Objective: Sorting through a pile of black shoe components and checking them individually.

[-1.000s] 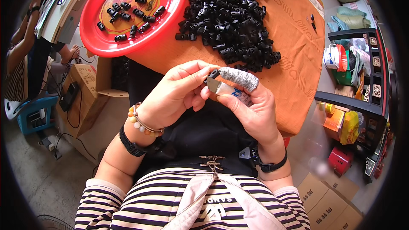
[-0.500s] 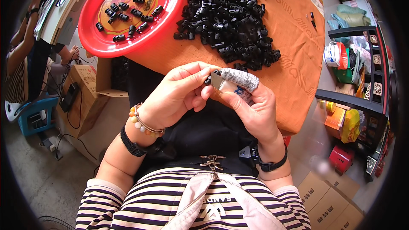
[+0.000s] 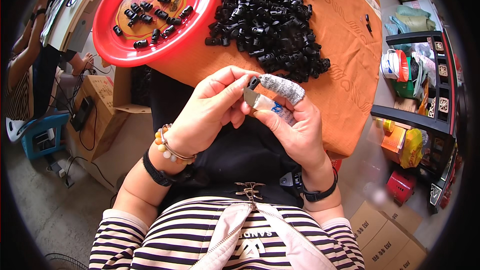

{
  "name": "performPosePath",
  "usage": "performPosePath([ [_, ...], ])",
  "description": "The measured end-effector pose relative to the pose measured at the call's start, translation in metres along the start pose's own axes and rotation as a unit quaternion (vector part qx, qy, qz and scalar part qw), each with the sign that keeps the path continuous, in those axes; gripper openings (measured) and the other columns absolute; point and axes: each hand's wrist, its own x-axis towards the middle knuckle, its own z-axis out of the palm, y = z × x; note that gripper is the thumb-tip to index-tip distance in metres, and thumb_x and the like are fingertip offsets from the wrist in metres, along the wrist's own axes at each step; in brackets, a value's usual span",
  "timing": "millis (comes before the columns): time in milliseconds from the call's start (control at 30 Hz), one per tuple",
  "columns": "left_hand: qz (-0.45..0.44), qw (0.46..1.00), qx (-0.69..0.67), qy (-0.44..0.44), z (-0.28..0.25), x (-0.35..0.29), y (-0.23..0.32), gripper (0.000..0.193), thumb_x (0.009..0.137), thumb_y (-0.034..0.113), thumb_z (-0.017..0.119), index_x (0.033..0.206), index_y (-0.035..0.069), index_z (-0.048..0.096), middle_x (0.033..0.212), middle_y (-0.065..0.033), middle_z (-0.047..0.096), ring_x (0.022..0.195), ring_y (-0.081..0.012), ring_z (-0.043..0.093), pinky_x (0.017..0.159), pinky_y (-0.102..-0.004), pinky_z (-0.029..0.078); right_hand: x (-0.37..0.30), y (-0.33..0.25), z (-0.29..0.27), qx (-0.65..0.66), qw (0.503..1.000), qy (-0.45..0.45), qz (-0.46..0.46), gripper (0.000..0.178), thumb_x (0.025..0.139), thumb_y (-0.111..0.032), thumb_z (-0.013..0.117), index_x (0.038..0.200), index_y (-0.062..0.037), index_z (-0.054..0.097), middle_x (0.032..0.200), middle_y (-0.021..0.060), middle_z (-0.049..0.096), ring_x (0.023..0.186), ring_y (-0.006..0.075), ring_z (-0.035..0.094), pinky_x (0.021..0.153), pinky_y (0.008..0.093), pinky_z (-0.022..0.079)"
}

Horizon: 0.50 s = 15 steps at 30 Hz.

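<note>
My left hand [image 3: 207, 102] pinches a small black plastic cord lock [image 3: 254, 83] between thumb and fingertips, just off the table's near edge. Closed around a short blade [image 3: 250, 97] with a white, cloth-like wrapped handle is my right hand [image 3: 306, 132]. A grey knitted sleeve [image 3: 282, 88] covers its index finger. The blade lies right against the cord lock; whether its edge touches is hard to tell. Beyond my hands, a large pile of similar black cord locks [image 3: 267, 25] covers part of the orange cloth. Several more lie on a red round tray [image 3: 112, 52] at the far left.
An orange cloth [image 3: 345, 70] covers the table, with two or three loose black bits at its right. Shelving [image 3: 410, 112] with bags and tubs stands at the right, above cardboard boxes [image 3: 385, 235]. At the left are an open carton [image 3: 100, 112], a blue stool [image 3: 42, 135] and another person.
The cord lock has turned between my left fingertips and now shows upright above the blade. My right hand has shifted the blade slightly down and left. Tray and pile look the same.
</note>
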Motion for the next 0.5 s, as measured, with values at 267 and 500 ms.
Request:
performPosePath([
  [267, 0.023, 0.999, 0.025, 0.015, 0.0011, -0.0002, -0.0016, 0.022, 0.095, 0.022, 0.047, 0.107, 0.005, 0.055, 0.069, 0.0019, 0.055, 0.054, -0.0024, 0.048, 0.049, -0.0135, 0.037, 0.0005, 0.0029, -0.0010, 0.008, 1.000, 0.003, -0.012, 0.034, 0.084, -0.004, 0.061, 0.117, 0.0004, 0.053, 0.096, 0.0038, 0.061, 0.083, 0.0046, 0.054, 0.072, 0.0187, 0.046],
  [500, 0.017, 1.000, 0.012, 0.007, -0.0019, 0.0001, -0.0015, 0.021, 0.095, 0.020, 0.046, 0.107, 0.005, 0.054, 0.071, 0.0023, 0.054, 0.057, -0.0015, 0.049, 0.049, -0.0154, 0.038, 0.0007, 0.0032, -0.0011, 0.004, 1.000, 0.009, -0.008, 0.032, 0.084, -0.004, 0.061, 0.115, 0.0009, 0.055, 0.094, 0.0025, 0.061, 0.083, 0.0047, 0.054, 0.072, 0.0188, 0.046],
])
